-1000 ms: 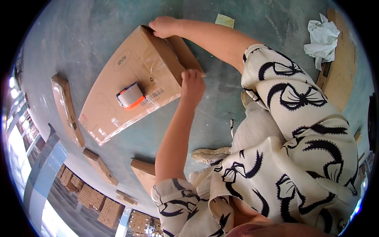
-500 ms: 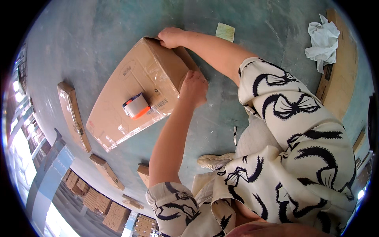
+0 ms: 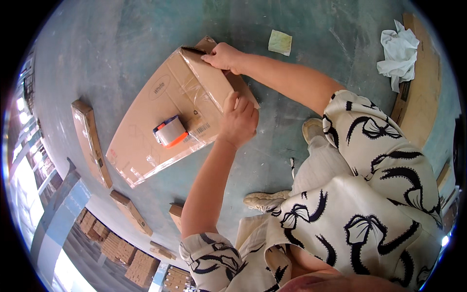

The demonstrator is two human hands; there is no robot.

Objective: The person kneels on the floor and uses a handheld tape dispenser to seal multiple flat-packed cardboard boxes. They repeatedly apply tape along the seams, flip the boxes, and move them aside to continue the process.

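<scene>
A large brown cardboard box (image 3: 146, 114) lies on the floor, its end flaps turned toward me. My left hand (image 3: 239, 119) is closed on the near part of the flap edge, thumb along the cardboard. At the far corner, my right hand (image 3: 224, 58) pinches the other part of the same end flap (image 3: 206, 75). Another flap sticks out beneath and beyond my hands. On top of the box rests a tape dispenser (image 3: 170, 132) with a clear roll and orange and dark blue parts; neither hand touches it. The inside of the box is hidden.
A yellowish paper square (image 3: 280, 43) lies on the green floor (image 3: 331, 29). Crumpled white plastic (image 3: 400, 53) sits on a long carton (image 3: 423, 92) at the right. Narrow cartons (image 3: 91, 141) lie to the left. Stacked boxes (image 3: 119, 248) and a blue-white post (image 3: 61, 209) stand lower left.
My right hand has shifted right and slightly down from the box corner. The end flap has swung, showing more of the flap beyond it. My left hand has turned slightly; the tape dispenser stays on top.
</scene>
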